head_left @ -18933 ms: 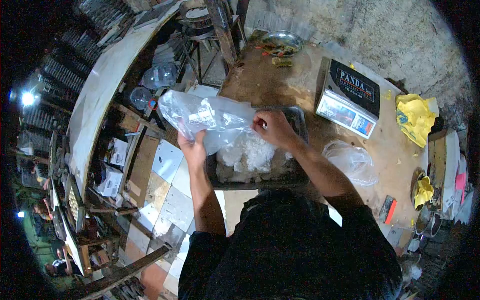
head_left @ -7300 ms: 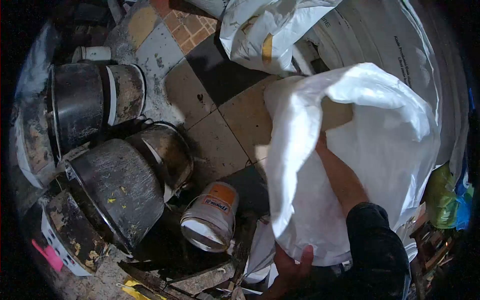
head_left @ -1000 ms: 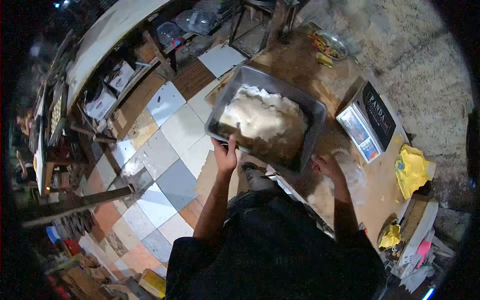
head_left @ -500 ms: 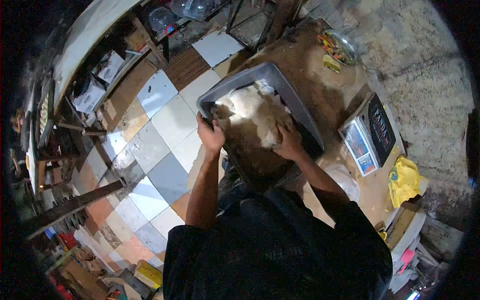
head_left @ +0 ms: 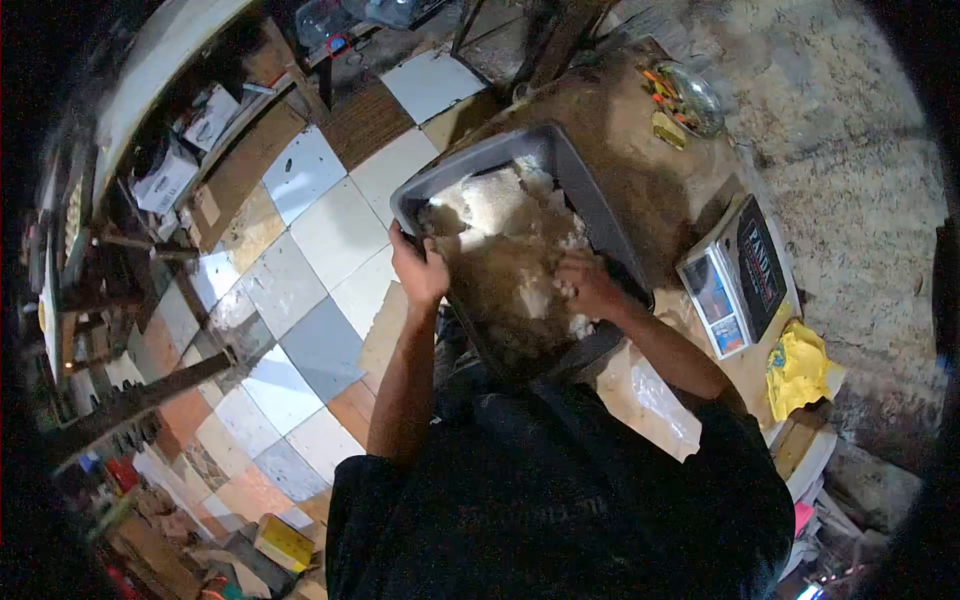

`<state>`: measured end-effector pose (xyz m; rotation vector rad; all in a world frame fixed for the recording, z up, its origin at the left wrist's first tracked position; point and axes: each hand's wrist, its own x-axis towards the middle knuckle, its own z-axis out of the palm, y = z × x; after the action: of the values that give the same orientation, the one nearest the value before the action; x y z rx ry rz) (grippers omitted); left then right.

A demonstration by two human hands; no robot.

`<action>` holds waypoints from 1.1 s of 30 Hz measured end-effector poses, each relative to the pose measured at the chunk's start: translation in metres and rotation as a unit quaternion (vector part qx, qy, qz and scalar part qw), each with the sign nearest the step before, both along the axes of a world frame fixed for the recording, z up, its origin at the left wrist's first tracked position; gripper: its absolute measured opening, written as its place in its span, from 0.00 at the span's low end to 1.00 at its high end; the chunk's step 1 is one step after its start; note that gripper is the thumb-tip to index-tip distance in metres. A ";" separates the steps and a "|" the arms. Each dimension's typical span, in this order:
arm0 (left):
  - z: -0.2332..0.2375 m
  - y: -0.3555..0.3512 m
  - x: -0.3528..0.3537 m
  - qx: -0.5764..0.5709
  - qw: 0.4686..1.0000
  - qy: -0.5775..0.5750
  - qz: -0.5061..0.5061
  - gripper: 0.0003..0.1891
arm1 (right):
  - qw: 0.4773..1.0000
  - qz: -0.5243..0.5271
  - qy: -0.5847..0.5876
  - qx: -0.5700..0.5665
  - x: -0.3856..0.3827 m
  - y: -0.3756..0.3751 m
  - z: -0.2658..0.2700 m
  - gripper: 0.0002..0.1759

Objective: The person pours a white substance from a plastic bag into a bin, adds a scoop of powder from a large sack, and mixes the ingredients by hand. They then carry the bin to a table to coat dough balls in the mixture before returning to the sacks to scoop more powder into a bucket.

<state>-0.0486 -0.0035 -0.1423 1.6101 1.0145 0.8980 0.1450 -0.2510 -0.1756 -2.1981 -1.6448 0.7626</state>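
A dark grey plastic tub (head_left: 610,225) is tilted in front of my body, its near end close to my shirt. Inside it lies a pale, crumbly, powdery mass (head_left: 500,200), brightly lit at the far left and shaded nearer me. My left hand (head_left: 422,270) is closed round the tub's left rim, thumb on the inner side. My right hand (head_left: 592,287) is in the tub by the right wall, its curled fingers in the pale mass; the fingertips are partly hidden.
The tub is over a brown worktop (head_left: 640,160). To the right stand a black-and-white box (head_left: 735,275), a crumpled yellow bag (head_left: 800,370) and a clear plastic bag (head_left: 665,400). A clear bowl of colourful pieces (head_left: 685,98) sits farther back. Patchwork tiles (head_left: 330,335) cover the floor at left.
My right hand has shifted slightly right and up, with its fingers more curled. The pale mass looks flatter and more broken up. My left hand keeps its grip on the rim.
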 end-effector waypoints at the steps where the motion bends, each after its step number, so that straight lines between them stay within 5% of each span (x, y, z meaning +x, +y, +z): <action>1: 0.000 -0.001 -0.002 0.028 0.999 0.031 0.000 0.25 | 0.997 0.021 -0.027 0.062 0.010 -0.003 -0.010 0.38; 3: 0.006 -0.002 -0.003 0.007 1.000 0.029 0.001 0.25 | 1.000 0.002 0.014 -0.008 0.012 0.031 0.025 0.39; 5: 0.005 -0.004 -0.002 -0.007 1.000 0.020 -0.002 0.25 | 0.981 -0.093 0.142 0.095 0.006 0.048 0.026 0.42; 6: 0.002 -0.004 -0.002 -0.004 1.000 0.009 0.002 0.25 | 0.978 -0.124 0.165 -0.014 -0.015 0.058 0.056 0.44; 11: 0.010 -0.002 -0.002 0.003 1.000 -0.009 -0.008 0.24 | 0.994 0.076 0.006 -0.080 -0.001 0.036 0.035 0.36; 13: -0.005 0.000 -0.003 0.004 1.000 -0.016 -0.010 0.25 | 0.997 0.052 0.058 0.017 0.027 0.040 0.014 0.34; 14: -0.035 0.004 -0.002 0.054 0.999 -0.003 0.007 0.26 | 0.999 -0.007 -0.027 0.022 0.018 0.060 0.051 0.35; 15: -0.007 0.000 -0.004 0.011 0.999 0.041 0.001 0.28 | 0.999 -0.002 -0.024 0.026 0.014 0.069 0.047 0.35; 17: -0.010 0.001 -0.003 0.039 0.998 0.043 0.007 0.28 | 0.988 -0.096 0.120 0.006 0.006 0.079 0.038 0.36; 21: -0.004 -0.002 -0.003 0.003 1.000 0.007 -0.001 0.27 | 0.979 0.113 0.021 -0.169 -0.004 0.075 0.038 0.43; 23: -0.003 -0.002 -0.005 0.036 0.999 0.009 -0.003 0.26 | 0.969 0.125 -0.013 -0.214 0.008 0.078 0.048 0.45; 26: -0.007 -0.001 -0.002 0.011 1.000 0.009 0.003 0.26 | 0.998 -0.018 0.044 0.043 0.039 0.085 0.019 0.45; 29: -0.012 0.002 -0.002 0.047 0.999 0.006 -0.006 0.26 | 0.983 -0.088 0.135 0.088 -0.004 0.108 0.014 0.45; 31: -0.020 0.002 -0.005 0.032 0.999 -0.003 -0.013 0.26 | 0.985 -0.076 0.151 -0.019 -0.017 0.110 0.052 0.43; 33: -0.019 0.004 -0.007 0.018 1.000 -0.012 -0.020 0.26 | 0.983 0.098 0.003 -0.155 -0.019 0.107 0.071 0.38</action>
<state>-0.0555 0.0001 -0.1610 1.6413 0.9510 0.9104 0.1258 -0.1444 -0.1049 -2.2472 -1.8678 1.1474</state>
